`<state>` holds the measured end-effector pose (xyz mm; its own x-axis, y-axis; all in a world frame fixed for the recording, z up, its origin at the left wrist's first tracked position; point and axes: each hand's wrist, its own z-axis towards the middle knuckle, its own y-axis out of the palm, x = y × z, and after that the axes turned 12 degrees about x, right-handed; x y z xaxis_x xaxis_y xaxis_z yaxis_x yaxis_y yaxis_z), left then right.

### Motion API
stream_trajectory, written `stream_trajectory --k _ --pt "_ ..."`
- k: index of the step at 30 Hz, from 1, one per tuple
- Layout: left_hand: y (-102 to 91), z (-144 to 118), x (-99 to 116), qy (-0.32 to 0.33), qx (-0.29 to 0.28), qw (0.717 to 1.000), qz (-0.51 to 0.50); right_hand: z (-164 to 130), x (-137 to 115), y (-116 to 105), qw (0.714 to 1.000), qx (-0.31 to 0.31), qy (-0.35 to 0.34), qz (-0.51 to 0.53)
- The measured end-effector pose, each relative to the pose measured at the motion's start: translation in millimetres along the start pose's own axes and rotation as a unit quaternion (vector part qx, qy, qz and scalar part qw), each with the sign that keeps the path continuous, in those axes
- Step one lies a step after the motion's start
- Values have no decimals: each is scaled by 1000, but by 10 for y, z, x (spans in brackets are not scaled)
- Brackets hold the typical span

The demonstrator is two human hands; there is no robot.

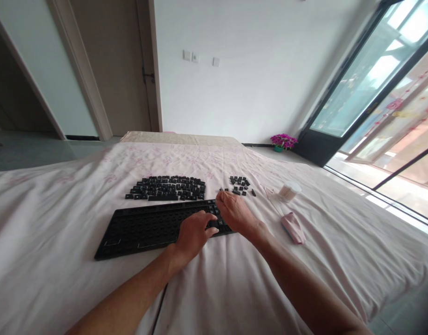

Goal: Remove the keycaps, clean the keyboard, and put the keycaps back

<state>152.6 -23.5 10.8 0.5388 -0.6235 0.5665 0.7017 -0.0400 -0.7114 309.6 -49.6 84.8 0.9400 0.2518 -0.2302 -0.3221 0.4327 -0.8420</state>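
A black keyboard [144,228] lies at a slant on the bed, its left part bare of keycaps. My left hand [195,232] rests on the keyboard's right half, thumb and forefinger stretched apart with nothing between them. Over the number-pad end is my right hand [233,213], its fingers closed together; whatever they hold is hidden. Just beyond the right hand lies a small group of loose black keycaps [239,180]. A larger, roughly row-ordered spread of keycaps [168,188] sits behind the keyboard. Some keys appear fitted near my hands.
To the right stand a clear round tub of cotton swabs [289,191] and a pink cloth-like item [293,228]. A cable [160,307] runs toward me. The pale sheet [60,218] is wrinkled. Purple flowers [284,141] stand on the floor by the glass door.
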Motion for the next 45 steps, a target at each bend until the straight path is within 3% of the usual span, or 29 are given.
stream_trajectory --k 5,10,18,26,32,40,45 --pt "-14 -2 -4 -2 1 1000 -1 -212 108 -159 983 27 112 141" --pt "-31 -2 17 -9 -3 1000 -5 -310 291 -177 953 33 158 257" --pt "-26 -6 7 -9 -4 1000 -7 -339 319 -24 949 34 106 294" --pt "-9 -5 -1 -5 -3 1000 4 -323 237 13 973 31 -53 224" --pt "-8 -12 -13 -3 -1 1000 -9 -374 335 47 963 66 4 260" --pt "7 -11 -8 0 -4 999 34 -235 218 71 973 9 -77 217" --pt "-22 -23 13 -9 -10 1000 0 -350 432 104 956 58 10 287"
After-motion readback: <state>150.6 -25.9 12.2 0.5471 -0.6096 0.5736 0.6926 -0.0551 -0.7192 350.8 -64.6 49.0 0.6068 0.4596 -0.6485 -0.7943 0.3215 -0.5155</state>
